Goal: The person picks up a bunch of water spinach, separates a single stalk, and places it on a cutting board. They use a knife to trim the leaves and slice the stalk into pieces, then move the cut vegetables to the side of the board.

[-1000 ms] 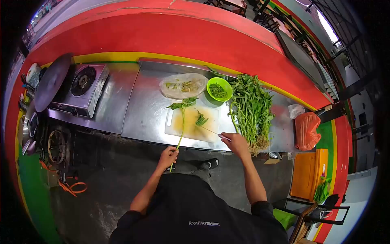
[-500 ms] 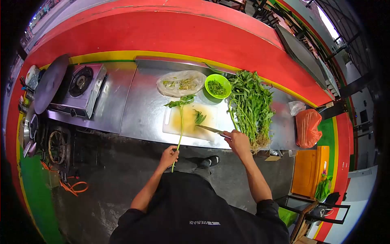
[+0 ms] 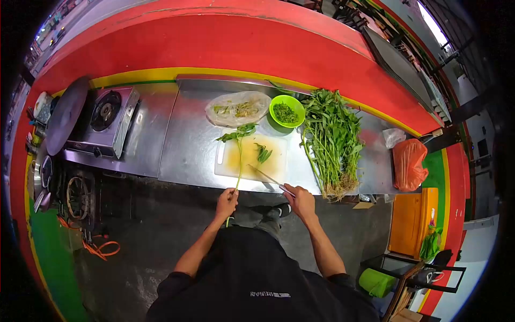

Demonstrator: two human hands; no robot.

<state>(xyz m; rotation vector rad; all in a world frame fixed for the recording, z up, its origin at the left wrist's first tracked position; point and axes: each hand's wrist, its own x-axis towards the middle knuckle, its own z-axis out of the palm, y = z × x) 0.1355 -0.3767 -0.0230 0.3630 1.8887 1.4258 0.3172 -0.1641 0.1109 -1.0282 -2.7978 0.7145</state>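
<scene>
Stainless-steel tabletop [image 3: 185,150], white plastic cutting board [image 3: 276,150] set near its front edge. Leafy green stem [image 3: 239,166] runs front to back over the board's left half: leaves overlap the board's far edge, lower end sticks out past the tabletop's front edge. Left grip [image 3: 227,204] is narrow, pinching that lower end just off the front edge. Right grip [image 3: 301,202] is wrapped round the handle of a kitchen knife [image 3: 264,175]; blade slants in over the board's front edge, tip just right of the stem, apart from it. Can't tell if the blade touches plastic.

Loose leaves [image 3: 263,153] lie on the board right of the stem. Rooted bunch of greens [image 3: 332,139] is off the board's right edge, roots at the tabletop's front edge. Lime-green bowl [image 3: 298,103] with chopped greens [image 3: 284,113] sits beyond the board's far right corner; plastic bag [image 3: 238,109] of scraps beyond its far edge.

My read: step is lining up one stem for trimming, blade not on it. Next move calls for a steady left hold, blade brought left to the leafy end, fingers clear of the edge.
</scene>
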